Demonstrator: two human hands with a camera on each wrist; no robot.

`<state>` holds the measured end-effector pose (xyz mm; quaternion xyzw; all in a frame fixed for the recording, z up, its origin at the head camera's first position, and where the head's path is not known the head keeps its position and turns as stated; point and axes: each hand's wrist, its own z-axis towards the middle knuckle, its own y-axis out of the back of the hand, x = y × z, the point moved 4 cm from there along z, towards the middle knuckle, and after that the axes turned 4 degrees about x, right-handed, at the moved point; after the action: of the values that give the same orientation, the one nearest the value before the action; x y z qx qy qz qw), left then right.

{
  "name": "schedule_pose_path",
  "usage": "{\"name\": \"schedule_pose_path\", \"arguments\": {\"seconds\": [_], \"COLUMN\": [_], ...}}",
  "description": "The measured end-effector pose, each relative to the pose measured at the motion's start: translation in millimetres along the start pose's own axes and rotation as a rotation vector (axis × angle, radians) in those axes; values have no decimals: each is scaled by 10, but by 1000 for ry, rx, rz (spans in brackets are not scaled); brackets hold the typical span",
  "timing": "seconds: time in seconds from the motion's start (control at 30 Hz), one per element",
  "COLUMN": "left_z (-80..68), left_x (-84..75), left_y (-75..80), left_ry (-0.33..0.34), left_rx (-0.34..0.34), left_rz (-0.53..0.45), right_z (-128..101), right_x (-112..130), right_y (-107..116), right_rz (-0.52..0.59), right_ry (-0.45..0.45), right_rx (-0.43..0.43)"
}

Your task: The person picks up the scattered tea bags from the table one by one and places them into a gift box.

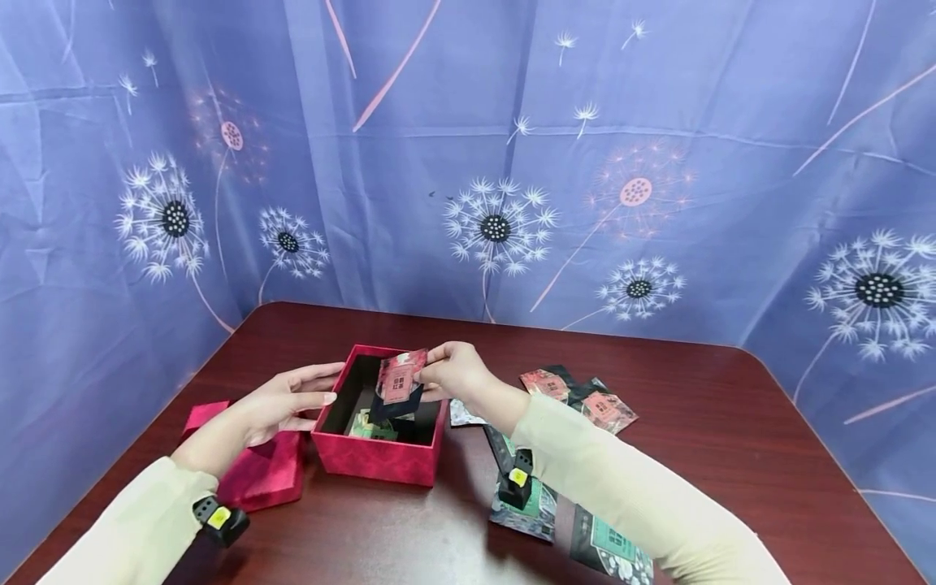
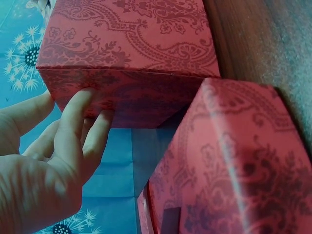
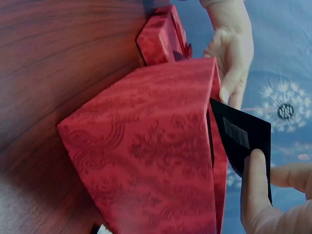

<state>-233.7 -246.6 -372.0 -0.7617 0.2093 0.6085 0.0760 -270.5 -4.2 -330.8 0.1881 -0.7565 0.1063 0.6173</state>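
Even, bright overhead light is falling on the table (image 1: pixel 731 455), casting soft shadows beneath the forearms near its front edge. Wide-angle distortion is bending the head view's corners; both wrist views are appearing soft, slightly blurred.

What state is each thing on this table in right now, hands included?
Red box: open, packets inside.
Lid: off, lying beside the box.
Left hand: fingers straight, touching the box's side.
Right hand: pinching a packet above the box.
Loose packets: lying flat on the table.
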Motion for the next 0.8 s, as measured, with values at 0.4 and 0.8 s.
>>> {"name": "schedule_pose_path", "arguments": {"seconds": [0.4,0.8], "left_z": [20,5], "left_x": [23,18], "left_y": [-25,2], "left_ry": [-22,-18], "left_rx": [16,10], "left_rz": [-25,-25], "right_z": [98,259], "right_x": [-67,-155], "right_y": [-263,-447], "right_rz": [-25,25], "right_ry": [-13,-36], "right_rx": [28,16]}}
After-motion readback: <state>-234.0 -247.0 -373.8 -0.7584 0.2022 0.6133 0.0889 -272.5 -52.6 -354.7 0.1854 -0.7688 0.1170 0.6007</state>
